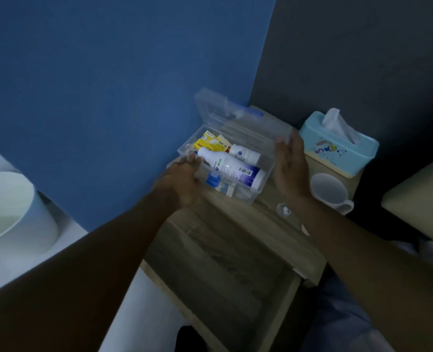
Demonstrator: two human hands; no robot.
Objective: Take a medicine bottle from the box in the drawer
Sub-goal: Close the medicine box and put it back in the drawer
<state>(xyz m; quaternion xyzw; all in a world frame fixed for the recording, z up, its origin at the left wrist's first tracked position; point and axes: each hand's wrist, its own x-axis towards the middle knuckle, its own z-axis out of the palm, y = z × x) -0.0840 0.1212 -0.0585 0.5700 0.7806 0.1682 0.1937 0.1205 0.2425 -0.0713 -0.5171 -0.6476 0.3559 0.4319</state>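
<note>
A clear plastic box (266,181) stands on top of the wooden bedside cabinet with its lid (215,102) swung up against the blue wall. Inside lie a large white medicine bottle (232,167) with a purple band, a smaller white bottle (244,153) behind it, a yellow carton (210,144) and small blue and white packs. My left hand (182,181) rests at the box's left end, fingertips touching the large bottle's cap end. My right hand (290,166) is held flat and open beside the box's right end, holding nothing.
The drawer (223,280) below stands pulled out toward me. A light blue tissue box (337,148) and a white mug (329,193) stand right of the box, with a small clear lid holding pills (284,210) near my right wrist. A white bin (9,209) sits at left.
</note>
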